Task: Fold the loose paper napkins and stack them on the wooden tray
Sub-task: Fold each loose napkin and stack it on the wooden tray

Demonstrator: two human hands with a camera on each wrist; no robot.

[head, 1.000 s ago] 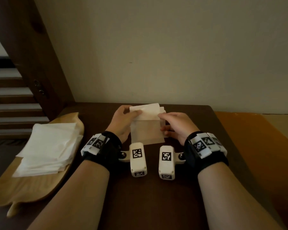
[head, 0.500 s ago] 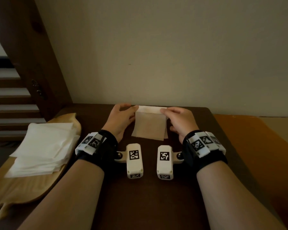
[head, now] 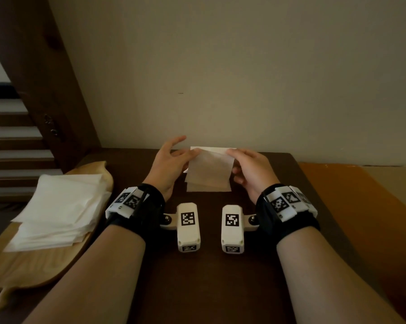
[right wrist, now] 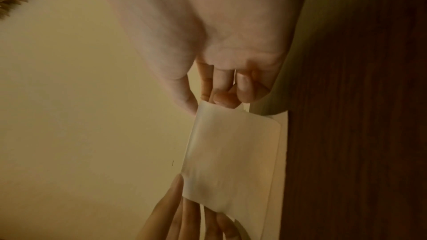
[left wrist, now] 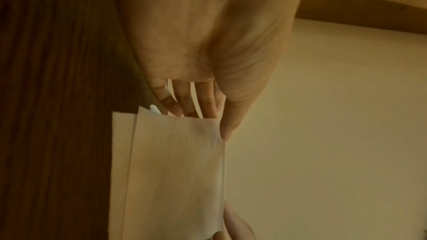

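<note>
Head view, read from the left: a pale, leaf-shaped wooden tray (head: 57, 265) is seen lying along the left edge of the dark brown wooden table (head: 209, 277), and a stack of white folded paper napkins (head: 57, 206) is carried on it, a placement that probably keeps finished pieces out of the working area yet within reach. Nearer the middle, the left hand (head: 167, 164) is raised above the table's far half; the upper left corner of a thin, white, partly folded paper napkin (head: 208, 170) is pinched between its thumb and a finger behind the sheet, while the remaining fingers are spread loosely. In the left wrist view those fingers (left wrist: 184, 105) are seen behind the paper and the thumb along its edge. The napkin is held upright between the two hands, its lower edge close to or touching the table; contact cannot be settled. It is probably held this way so that the layers can be squared before the next fold. On the right, the right hand (head: 251, 169) is curled round the upper right corner, which is clamped between thumb and fingertips (right wrist: 221, 98) in the right wrist view. Folding is judged unfinished, with stacking on the tray not yet done.
</note>
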